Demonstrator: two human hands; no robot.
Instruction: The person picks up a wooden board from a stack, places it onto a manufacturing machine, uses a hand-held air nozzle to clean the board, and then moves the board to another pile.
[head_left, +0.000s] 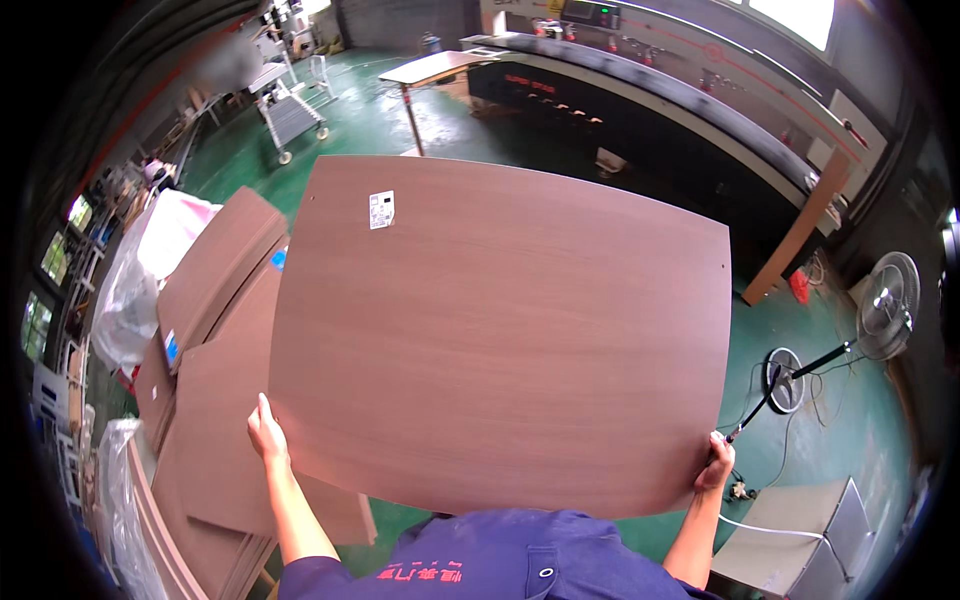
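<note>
A large brown wood-grain panel [500,330] fills the middle of the view, held up flat in front of me. It carries a small white sticker [381,210] near its far left corner. My left hand [266,432] grips the panel's near left corner, thumb against the edge. My right hand [716,464] grips the near right corner, fingers curled under it. My blue shirt shows at the bottom edge.
A stack of similar brown panels [215,400] lies to my left, with plastic-wrapped goods [135,290] beyond it. A long dark machine [680,120] runs along the back right. A floor fan [885,305] and a grey box [800,540] stand at right on the green floor [820,400]. A wheeled cart [290,115] is far left.
</note>
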